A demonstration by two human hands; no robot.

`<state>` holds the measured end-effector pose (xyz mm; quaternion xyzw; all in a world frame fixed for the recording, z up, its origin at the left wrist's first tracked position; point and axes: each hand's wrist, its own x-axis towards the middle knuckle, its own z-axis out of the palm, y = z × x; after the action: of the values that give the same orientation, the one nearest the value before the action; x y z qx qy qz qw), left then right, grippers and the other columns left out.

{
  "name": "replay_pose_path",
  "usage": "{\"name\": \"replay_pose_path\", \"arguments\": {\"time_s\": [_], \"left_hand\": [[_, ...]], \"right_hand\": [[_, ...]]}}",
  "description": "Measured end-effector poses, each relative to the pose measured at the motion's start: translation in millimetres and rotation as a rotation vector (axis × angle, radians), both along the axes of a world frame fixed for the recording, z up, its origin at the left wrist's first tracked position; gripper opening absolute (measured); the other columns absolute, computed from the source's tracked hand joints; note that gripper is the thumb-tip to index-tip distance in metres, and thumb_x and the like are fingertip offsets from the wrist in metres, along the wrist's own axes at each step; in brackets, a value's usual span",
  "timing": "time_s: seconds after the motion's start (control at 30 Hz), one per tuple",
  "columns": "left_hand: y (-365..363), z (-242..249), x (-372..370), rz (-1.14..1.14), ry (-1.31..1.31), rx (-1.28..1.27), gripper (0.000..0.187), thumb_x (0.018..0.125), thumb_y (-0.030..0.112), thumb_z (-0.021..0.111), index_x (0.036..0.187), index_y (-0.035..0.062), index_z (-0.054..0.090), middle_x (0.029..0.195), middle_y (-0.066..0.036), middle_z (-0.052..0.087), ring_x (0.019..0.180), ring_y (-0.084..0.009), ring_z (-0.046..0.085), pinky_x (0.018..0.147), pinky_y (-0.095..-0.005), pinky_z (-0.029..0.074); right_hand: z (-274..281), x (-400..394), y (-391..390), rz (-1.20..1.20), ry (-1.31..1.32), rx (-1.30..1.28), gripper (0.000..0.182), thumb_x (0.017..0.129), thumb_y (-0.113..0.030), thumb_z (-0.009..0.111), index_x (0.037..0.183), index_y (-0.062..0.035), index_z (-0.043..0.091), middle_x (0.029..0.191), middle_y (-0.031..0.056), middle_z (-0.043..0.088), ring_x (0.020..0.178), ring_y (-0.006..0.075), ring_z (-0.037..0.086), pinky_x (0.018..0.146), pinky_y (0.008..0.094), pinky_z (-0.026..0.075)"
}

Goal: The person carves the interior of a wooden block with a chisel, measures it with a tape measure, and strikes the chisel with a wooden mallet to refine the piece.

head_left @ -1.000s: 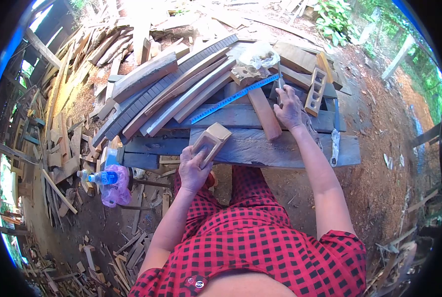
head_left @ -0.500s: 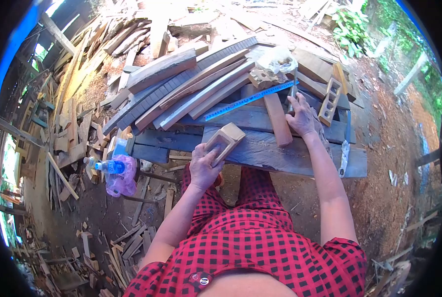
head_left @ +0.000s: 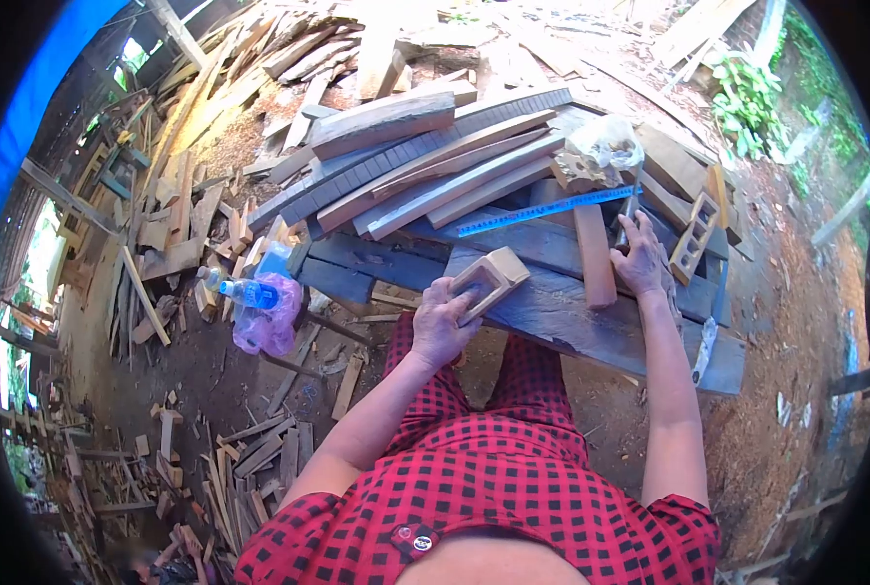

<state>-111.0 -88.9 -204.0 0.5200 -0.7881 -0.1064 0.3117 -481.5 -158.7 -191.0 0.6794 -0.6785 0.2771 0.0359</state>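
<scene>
My left hand (head_left: 442, 327) is closed around a pale wooden piece (head_left: 498, 278) with a rectangular hollow, held above the front of a dark plank bench (head_left: 537, 307). My right hand (head_left: 641, 255) is at the right of the bench, its fingers and thumb around a slim, dark grey tool (head_left: 629, 216) whose kind I cannot make out. A blue ruler (head_left: 547, 211) lies slanting across the planks, its right end near that tool. Between my hands lies a short reddish-brown wood block (head_left: 595, 258). Right of my right hand rests a wooden piece with several square openings (head_left: 694, 239).
Long wood strips (head_left: 464, 190) are stacked at the bench's back, with a clear plastic bag (head_left: 610, 141) beside them. A white-handled tool (head_left: 706, 349) lies at the right edge. At left hang a pink bag (head_left: 267, 327) and a bottle (head_left: 250, 292). Scrap wood (head_left: 264, 448) covers the ground.
The whole view has shifted, so the bench and things appear further right and slightly lower. Both hands keep nearly the same places over the bench, and the left still holds the hollowed wooden piece.
</scene>
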Motion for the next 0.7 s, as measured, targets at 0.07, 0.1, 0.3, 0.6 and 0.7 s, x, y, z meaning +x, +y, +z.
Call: {"name": "replay_pose_path", "arguments": {"time_s": [0.07,0.1,0.3,0.6,0.7], "left_hand": [[0.9,3.3,-0.2,0.011,-0.025,0.087,0.049,0.068,0.023,0.079,0.116,0.0139,0.069,0.123,-0.013,0.051,0.114,-0.0316,0.053,0.094,-0.04,0.048],[1.0,3.5,-0.1,0.019,-0.025,0.086,0.049,0.068,0.023,0.079,0.116,0.0139,0.069,0.123,-0.013,0.051,0.114,-0.0316,0.053,0.094,-0.04,0.048],[0.3,1.2,0.5,0.001,-0.012,-0.01,0.047,0.067,0.021,0.079,0.113,0.0169,0.069,0.118,-0.011,0.051,0.107,-0.0303,0.053,0.086,-0.0406,0.051],[1.9,2.5,1.7,0.016,0.014,0.081,0.049,0.068,0.022,0.078,0.116,0.0158,0.069,0.122,-0.012,0.051,0.114,-0.0313,0.052,0.093,-0.0414,0.049],[2.5,1.9,1.8,0.029,0.016,0.06,0.049,0.069,0.023,0.078,0.116,0.0168,0.069,0.122,-0.012,0.051,0.113,-0.0321,0.053,0.092,-0.0423,0.05]], "right_hand": [[7.8,4.4,3.4,-0.002,-0.014,0.031,0.063,0.068,-0.014,0.064,0.13,-0.0093,0.055,0.14,0.0205,0.043,0.116,0.0426,0.052,0.1,0.0478,0.043],[8.1,3.9,3.6,-0.005,-0.014,0.039,0.063,0.068,-0.014,0.064,0.13,-0.0095,0.055,0.14,0.0202,0.043,0.116,0.0425,0.052,0.1,0.0477,0.043],[8.9,4.1,3.0,-0.022,0.013,0.064,0.064,0.066,-0.015,0.065,0.129,-0.0097,0.056,0.14,0.019,0.043,0.115,0.0412,0.054,0.099,0.0469,0.043],[6.0,2.8,1.2,-0.021,0.036,0.058,0.062,0.065,-0.016,0.065,0.126,-0.0086,0.058,0.14,0.0182,0.044,0.115,0.0403,0.054,0.099,0.0467,0.043],[3.4,-3.0,-1.2,-0.011,0.025,0.077,0.062,0.065,-0.02,0.065,0.125,-0.0081,0.059,0.14,0.018,0.046,0.116,0.0398,0.054,0.1,0.0462,0.043]]}}
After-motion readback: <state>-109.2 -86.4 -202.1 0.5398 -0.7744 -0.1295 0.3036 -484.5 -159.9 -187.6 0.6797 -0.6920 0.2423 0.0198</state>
